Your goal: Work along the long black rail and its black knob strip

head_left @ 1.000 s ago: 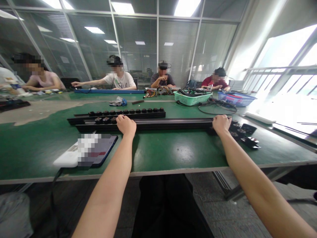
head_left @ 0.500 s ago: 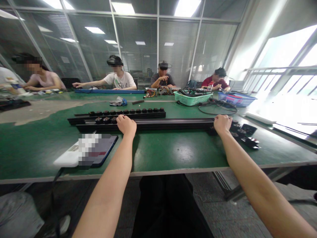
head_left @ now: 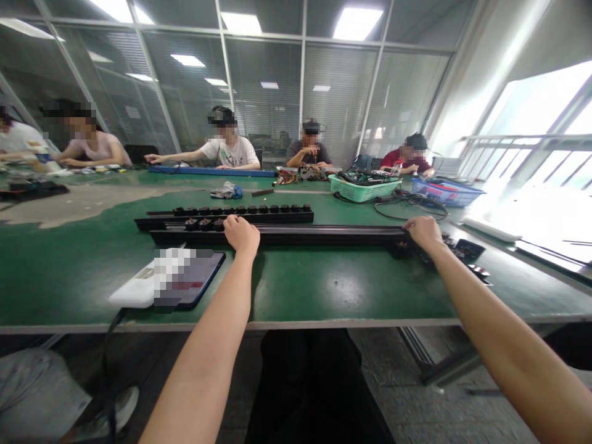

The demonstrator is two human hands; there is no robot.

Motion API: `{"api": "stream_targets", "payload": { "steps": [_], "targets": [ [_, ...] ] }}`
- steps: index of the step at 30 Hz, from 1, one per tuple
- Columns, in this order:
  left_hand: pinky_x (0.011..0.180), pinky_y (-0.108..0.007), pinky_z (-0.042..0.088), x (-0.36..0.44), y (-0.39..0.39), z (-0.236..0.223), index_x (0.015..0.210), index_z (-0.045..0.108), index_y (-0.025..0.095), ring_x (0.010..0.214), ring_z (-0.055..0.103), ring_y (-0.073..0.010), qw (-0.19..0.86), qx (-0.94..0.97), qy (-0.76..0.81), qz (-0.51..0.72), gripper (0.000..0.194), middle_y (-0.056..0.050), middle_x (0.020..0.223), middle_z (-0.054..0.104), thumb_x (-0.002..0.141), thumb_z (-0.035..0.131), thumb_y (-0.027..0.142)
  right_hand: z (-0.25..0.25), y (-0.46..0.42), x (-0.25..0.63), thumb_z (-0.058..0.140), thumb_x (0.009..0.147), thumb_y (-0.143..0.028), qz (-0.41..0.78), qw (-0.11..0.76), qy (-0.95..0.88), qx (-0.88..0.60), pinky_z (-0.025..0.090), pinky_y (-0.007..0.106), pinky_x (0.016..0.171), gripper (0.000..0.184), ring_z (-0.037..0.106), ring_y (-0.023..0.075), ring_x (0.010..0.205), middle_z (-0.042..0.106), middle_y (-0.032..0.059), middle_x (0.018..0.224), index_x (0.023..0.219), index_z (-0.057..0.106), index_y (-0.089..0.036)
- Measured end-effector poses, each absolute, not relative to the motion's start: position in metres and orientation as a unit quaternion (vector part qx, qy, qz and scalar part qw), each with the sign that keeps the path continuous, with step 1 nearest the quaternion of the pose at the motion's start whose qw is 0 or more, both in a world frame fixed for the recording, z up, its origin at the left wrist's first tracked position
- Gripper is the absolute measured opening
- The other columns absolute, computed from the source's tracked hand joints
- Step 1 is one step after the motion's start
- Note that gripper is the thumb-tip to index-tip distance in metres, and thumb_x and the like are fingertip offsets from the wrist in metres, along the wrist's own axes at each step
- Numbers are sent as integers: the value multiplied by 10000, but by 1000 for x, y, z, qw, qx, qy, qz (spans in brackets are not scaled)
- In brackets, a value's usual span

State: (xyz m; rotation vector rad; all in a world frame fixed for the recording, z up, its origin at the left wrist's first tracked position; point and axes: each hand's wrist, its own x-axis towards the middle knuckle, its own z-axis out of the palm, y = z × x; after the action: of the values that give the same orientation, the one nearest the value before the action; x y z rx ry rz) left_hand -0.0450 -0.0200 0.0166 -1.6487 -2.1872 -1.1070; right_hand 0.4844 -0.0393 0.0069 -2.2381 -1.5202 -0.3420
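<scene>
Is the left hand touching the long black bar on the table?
Touching. The head view shows the left hand lying over the long black bar, with no gap between them.

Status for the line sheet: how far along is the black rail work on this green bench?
Looks done: the rear black bar carries a complete-looking row of round black fittings. In hand: the long, plain black rail, held near both ends by the left hand and right hand. Left: flat black loose pieces lie beyond the right hand.
</scene>
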Motion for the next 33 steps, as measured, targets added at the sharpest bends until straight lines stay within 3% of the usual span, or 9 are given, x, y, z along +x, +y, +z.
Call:
{"api": "stream_targets", "payload": {
  "steps": [3,10,28,33],
  "targets": [
    [1173,-479,437,-45,-20,17,1220,683,27,1382,455,-382,89,-555,-737,-374,399,-255,1412,553,908,477,167,-1,-43,491,576,899,-182,-131,246,-555,-784,463,366,946,343,628,288,1022,737,155,1034,1088,862,-170],
    [1175,-488,441,-46,-18,14,1237,686,35,1393,455,-380,94,-559,-736,-371,394,-246,1417,555,913,489,143,-17,-52,485,531,963,-273,-126,308,-534,-777,454,375,951,386,580,274,1037,656,156,1160,1182,838,-191],
    [1142,-509,486,-49,-9,7,1202,717,49,1363,489,-376,112,-556,-728,-387,387,-239,1403,579,905,499,168,-14,-54,484,414,921,-178,-136,256,-505,-813,397,432,1109,514,552,311,1205,657,222,1197,1265,790,-105],
    [1141,-514,486,-48,-10,8,1202,714,41,1362,489,-381,111,-556,-727,-387,389,-245,1399,578,907,492,164,-12,-52,481,451,917,-178,-121,239,-489,-830,425,429,1079,485,585,310,1177,640,233,1237,1274,772,-105]
  ]
}}
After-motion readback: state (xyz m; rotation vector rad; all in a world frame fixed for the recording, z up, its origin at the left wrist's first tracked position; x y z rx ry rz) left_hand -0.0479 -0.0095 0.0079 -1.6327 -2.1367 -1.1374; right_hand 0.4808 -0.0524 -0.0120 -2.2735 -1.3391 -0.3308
